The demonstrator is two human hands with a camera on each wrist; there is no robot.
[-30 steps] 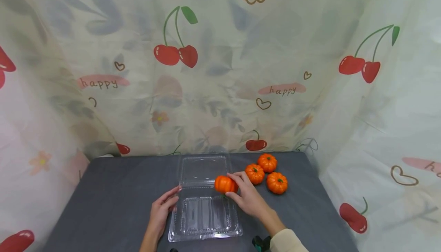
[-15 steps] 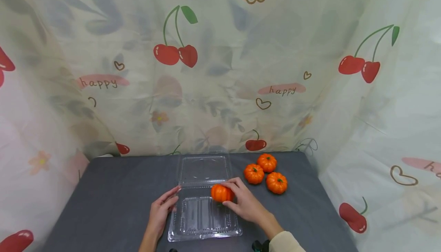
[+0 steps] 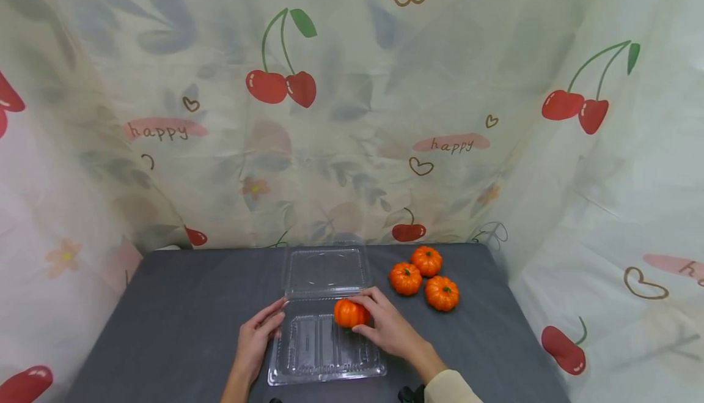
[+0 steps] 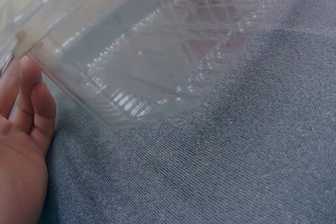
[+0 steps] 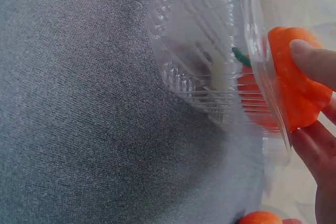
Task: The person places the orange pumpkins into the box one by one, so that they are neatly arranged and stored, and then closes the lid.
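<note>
A clear plastic clamshell box point(image 3: 313, 345) lies open on the table, its lid point(image 3: 327, 271) folded back at the far side. My left hand point(image 3: 254, 339) holds the box by its left rim near the hinge; in the left wrist view its curled fingers point(image 4: 43, 100) are against the edge. Over the far right part of the base, my right hand point(image 3: 392, 328) grips a small orange pumpkin point(image 3: 348, 313) between thumb and fingers. The pumpkin is tipped on its side. In the right wrist view, its green stem point(image 5: 241, 57) shows through the box wall.
Three more small pumpkins point(image 3: 405, 278) sit close together right of the lid. The dark grey table point(image 3: 181, 311) ends at a printed curtain point(image 3: 341, 146) behind and at both sides. A small black object point(image 3: 409, 394) shows by the right sleeve point(image 3: 451, 388).
My right hand has carried the pumpkin left, nearer to me and lower, from above the right hinge area into the base's far right part. My left hand has stayed at the rim.
</note>
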